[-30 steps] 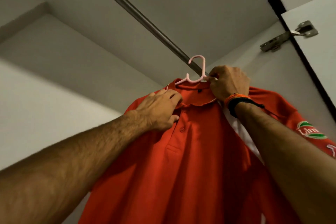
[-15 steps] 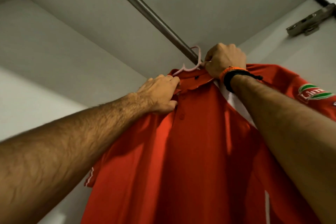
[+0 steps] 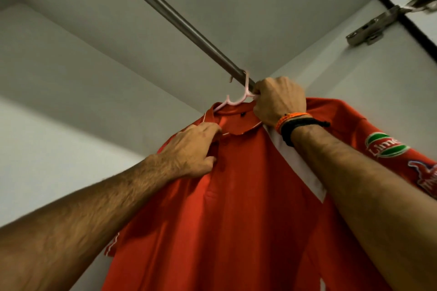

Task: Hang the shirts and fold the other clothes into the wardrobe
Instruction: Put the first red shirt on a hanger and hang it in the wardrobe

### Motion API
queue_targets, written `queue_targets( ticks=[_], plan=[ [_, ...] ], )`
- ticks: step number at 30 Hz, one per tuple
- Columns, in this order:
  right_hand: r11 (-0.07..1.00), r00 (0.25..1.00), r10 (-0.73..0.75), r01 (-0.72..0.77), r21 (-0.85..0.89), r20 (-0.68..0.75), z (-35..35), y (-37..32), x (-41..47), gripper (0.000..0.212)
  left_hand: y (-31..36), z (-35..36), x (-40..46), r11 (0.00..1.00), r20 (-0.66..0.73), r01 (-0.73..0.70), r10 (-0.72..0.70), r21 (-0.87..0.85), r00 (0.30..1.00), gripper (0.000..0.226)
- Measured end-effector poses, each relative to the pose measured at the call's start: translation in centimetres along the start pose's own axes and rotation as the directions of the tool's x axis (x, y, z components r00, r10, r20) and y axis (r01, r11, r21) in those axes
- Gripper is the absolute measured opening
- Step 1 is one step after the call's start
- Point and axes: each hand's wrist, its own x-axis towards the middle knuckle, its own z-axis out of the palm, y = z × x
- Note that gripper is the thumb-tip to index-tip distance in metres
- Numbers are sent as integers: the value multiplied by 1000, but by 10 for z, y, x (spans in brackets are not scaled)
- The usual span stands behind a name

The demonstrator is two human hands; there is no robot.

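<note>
Under the grey metal wardrobe rail, both arms reach up: right hand grips the pale pink plastic hanger, left hand pinches the red polo shirt collar.

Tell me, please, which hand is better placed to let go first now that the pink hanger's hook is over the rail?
The left hand, probably. It only holds the red polo shirt near the collar, while the right hand grips the pink plastic hanger just below the grey metal rail.
</note>
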Motion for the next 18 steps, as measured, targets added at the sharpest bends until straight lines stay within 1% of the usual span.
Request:
queue_targets(
  ticks=[1,3,5,7,8,9,10,11,13,15,17,18],
  plan=[
    [999,1000,-20,20,-26,-4,-3,-1,-2,25,2,-2,0,1000,14,2,-2,7,1000,78],
    [997,1000,-9,8,-75,-20,-14,-4,-8,23,8,-3,1,1000,48,-1,1,3,999,83],
    [996,1000,-20,21,-88,10,7,7,1,17,14,-3,4,1000,65,-1,2,-22,998,83],
    [1000,991,-17,18,-10,131,62,45,26,16,21,-3,9,999,88,12,-8,-39,996,79],
    [999,988,-11,6,33,152,83,63,37,20,26,-3,11,998,111,29,-24,-48,993,78],
    [999,983,-26,21,29,184,88,69,39,25,28,-2,13,997,139,57,-50,-46,989,78],
    [998,983,-23,12,63,180,75,62,33,25,30,0,14,996,163,79,-71,-45,984,80],
    [999,982,-39,35,29,183,44,46,19,20,32,1,14,994,187,95,-85,-48,979,84],
    [995,989,-73,81,-58,130,1,18,-1,28,42,5,12,992,228,114,-98,-57,969,90],
    [982,985,-137,149,-119,102,-19,9,-17,34,50,5,8,987,239,146,-126,-69,963,91],
    [974,969,-173,195,-115,178,-15,21,-27,37,54,3,3,981,220,171,-148,-87,964,89],
    [976,961,-168,193,-99,222,-17,23,-34,39,55,3,1,980,211,177,-155,-92,965,90]
  ],
)
